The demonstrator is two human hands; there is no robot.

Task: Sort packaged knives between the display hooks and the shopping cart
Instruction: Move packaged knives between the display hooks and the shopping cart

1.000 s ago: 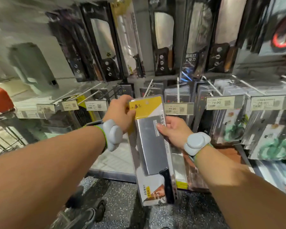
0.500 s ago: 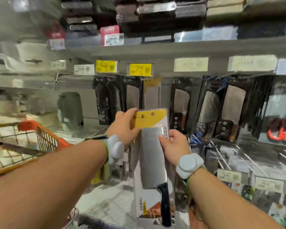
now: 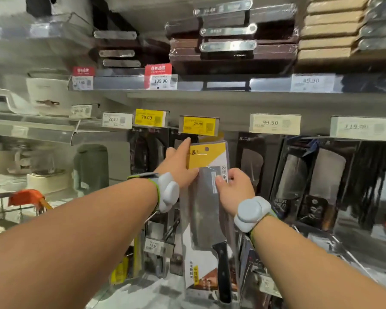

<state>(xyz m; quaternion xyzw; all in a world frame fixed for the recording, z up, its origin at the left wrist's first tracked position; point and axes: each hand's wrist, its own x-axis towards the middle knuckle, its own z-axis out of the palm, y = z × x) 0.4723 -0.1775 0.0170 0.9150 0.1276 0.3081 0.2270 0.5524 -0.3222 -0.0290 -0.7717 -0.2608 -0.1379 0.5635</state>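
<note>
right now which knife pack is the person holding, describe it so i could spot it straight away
Find the grey shelf edge with its row of price tags; below the yellow 24.90 tag hangs a row of dark knife packs. The held knife pack is in front of them, gripped by the left hand and right hand. Only it has a yellow top corner.

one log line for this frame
phase: hanging | left hand: index finger points up, thumb on knife pack | right hand: pinches pack edge | pack: upright under yellow tag | cart: low left
</note>
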